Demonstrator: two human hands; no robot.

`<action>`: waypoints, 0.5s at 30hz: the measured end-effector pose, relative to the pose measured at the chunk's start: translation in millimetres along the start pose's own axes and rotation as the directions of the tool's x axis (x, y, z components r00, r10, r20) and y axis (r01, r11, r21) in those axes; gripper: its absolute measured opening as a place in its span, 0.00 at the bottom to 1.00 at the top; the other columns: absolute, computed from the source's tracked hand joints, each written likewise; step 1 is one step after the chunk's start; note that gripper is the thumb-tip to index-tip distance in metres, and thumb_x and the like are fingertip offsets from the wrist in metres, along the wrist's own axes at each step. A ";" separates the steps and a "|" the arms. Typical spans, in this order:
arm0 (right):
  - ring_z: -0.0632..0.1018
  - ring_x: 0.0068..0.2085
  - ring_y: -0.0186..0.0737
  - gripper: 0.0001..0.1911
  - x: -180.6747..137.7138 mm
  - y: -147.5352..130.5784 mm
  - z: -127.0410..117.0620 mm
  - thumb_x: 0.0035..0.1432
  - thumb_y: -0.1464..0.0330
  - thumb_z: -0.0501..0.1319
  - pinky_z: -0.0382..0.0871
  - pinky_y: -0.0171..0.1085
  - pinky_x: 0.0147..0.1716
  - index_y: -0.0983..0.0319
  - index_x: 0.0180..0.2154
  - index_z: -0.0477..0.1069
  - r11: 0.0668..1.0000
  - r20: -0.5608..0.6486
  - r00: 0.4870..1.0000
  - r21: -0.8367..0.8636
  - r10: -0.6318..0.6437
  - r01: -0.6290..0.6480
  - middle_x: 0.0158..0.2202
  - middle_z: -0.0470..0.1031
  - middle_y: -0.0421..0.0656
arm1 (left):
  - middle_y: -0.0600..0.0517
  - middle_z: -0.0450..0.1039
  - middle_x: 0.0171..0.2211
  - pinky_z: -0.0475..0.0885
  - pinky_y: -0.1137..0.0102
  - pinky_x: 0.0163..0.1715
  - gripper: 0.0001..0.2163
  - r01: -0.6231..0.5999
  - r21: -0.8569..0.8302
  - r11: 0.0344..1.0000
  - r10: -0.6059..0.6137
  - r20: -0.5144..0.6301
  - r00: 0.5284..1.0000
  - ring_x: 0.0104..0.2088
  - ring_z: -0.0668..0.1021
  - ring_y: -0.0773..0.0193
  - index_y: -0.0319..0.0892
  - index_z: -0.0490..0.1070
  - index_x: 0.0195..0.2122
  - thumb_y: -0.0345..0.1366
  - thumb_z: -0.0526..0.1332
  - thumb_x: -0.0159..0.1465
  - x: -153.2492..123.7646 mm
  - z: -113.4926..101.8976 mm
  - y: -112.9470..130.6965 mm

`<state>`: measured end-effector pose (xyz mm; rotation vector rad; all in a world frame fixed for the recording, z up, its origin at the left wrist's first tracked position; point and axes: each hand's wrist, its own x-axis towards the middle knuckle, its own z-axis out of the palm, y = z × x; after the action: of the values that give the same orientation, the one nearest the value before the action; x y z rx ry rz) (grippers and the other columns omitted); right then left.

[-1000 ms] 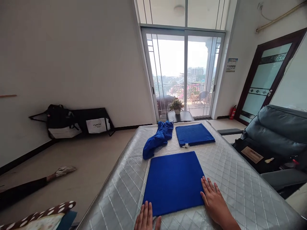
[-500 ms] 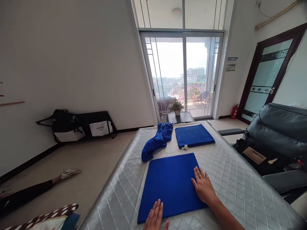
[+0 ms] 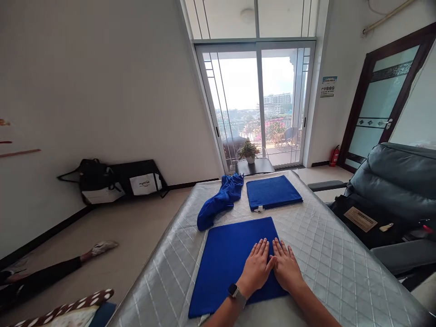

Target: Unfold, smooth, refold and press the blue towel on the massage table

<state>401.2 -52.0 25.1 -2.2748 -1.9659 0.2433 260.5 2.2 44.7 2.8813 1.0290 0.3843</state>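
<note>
A flat folded blue cloth (image 3: 225,263) lies on the silver quilted table cover (image 3: 163,277) right in front of me. My left hand (image 3: 258,265) rests palm down on its right half, fingers stretched out; a watch sits on that wrist. Close beside it, my right hand (image 3: 286,265) lies flat along the cloth's right edge, and the two thumbs meet or overlap. Beyond, a second folded blue cloth (image 3: 274,191) with a small white tag lies at the back right. A crumpled blue cloth (image 3: 221,202) is heaped at the back left.
A potted plant (image 3: 250,150) stands on a dark chair (image 3: 255,166) past the table's far edge. To the right is a dark leather armchair (image 3: 398,181) with items on it. Black bags (image 3: 116,181) lean by the left wall. A person's leg (image 3: 71,263) extends at lower left.
My left hand has moved from the cloth's near left edge up and right, to beside my right hand. The right hand stays near the right edge. The view has shifted slightly.
</note>
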 end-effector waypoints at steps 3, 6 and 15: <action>0.44 0.73 0.44 0.33 1.5 -1.2 -1.8 0.71 0.58 0.39 0.38 0.50 0.70 0.64 0.72 0.44 0.999 0.005 1.000 0.046 0.011 -0.012 0.74 0.40 0.41 | 0.45 0.53 0.71 0.61 0.55 0.68 0.29 0.049 0.046 0.998 -0.048 -0.006 0.999 0.71 0.57 0.56 0.41 0.49 0.72 0.50 0.41 0.74 -16.3 15.2 -24.8; 0.44 0.73 0.44 0.33 1.6 -2.4 -4.6 0.71 0.58 0.38 0.37 0.50 0.70 0.64 0.72 0.43 0.998 0.012 1.000 0.062 0.027 -0.028 0.74 0.40 0.41 | 0.46 0.52 0.72 0.60 0.54 0.68 0.31 0.150 0.095 0.984 -0.150 -0.010 0.989 0.71 0.57 0.55 0.41 0.47 0.72 0.53 0.42 0.73 -45.8 17.4 -63.2; 0.43 0.73 0.44 0.34 4.1 0.5 0.9 0.71 0.57 0.38 0.36 0.50 0.70 0.64 0.72 0.44 0.998 0.000 1.000 0.061 0.012 -0.012 0.74 0.41 0.41 | 0.41 0.51 0.72 0.57 0.53 0.69 0.35 0.503 0.112 0.857 -0.492 -0.114 0.863 0.71 0.57 0.54 0.35 0.48 0.71 0.56 0.41 0.72 -134.0 13.6 -168.9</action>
<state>402.1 -48.0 24.0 -2.2497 -1.9174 0.2992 59.9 49.2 -20.2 2.5740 1.8195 0.4051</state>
